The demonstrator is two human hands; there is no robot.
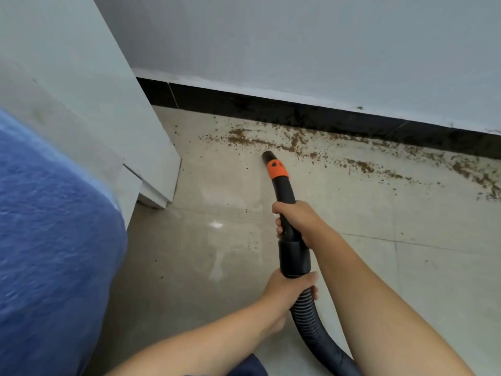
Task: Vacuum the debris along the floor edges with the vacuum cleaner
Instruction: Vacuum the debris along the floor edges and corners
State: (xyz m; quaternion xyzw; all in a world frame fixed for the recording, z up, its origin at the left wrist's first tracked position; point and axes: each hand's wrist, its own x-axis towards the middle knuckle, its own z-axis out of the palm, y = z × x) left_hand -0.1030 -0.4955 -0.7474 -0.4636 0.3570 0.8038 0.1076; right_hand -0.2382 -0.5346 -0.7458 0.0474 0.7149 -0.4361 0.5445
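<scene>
A black vacuum hose nozzle (282, 183) with an orange band (276, 169) points at the floor; its tip (267, 156) sits just short of a strip of brown debris (271, 142). The debris runs along the black baseboard (325, 115) and thickens toward the right (477, 175). My right hand (295, 221) grips the rigid black tube. My left hand (287, 289) grips the ribbed hose (309, 321) just below the black collar.
A white cabinet or door panel (108, 118) stands at the left, its base (157, 194) close to the corner. Blue fabric (48, 240) fills the lower left. Pale floor tiles (217, 240) lie between me and the grey wall (298, 36).
</scene>
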